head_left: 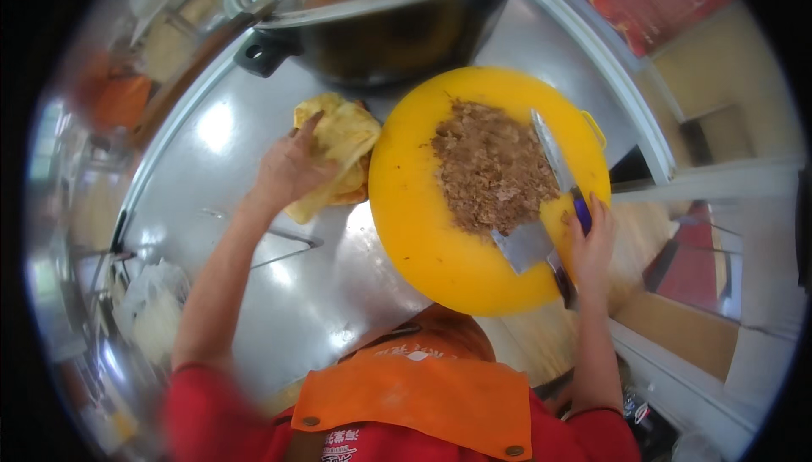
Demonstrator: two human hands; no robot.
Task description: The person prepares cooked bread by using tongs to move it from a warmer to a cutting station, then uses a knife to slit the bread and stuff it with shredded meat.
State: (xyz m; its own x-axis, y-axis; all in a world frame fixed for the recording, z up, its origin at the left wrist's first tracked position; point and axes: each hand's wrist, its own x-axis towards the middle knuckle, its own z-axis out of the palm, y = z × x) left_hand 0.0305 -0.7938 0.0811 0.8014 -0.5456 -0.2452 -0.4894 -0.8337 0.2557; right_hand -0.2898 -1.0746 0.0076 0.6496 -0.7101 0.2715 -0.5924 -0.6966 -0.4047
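A round yellow cutting board [419,253] bears a heap of chopped brown meat [491,157]. My right hand [591,246] is at the purple handle of a knife [555,154], whose blade lies along the right side of the meat. Below it a metal scraper [525,246] with a dark handle rests on the board, its blade edge at the meat. My left hand [292,167] touches thin yellow flatbread [346,129] left of the board, with the fingers spread over it. Whether the left fingers pinch the bread is unclear.
A large black pot [393,43] with brown liquid stands beyond the board on the metal table [209,202]. A long brown handle [196,69] slants from its rim to the left. A clear plastic bag [155,297] is at lower left.
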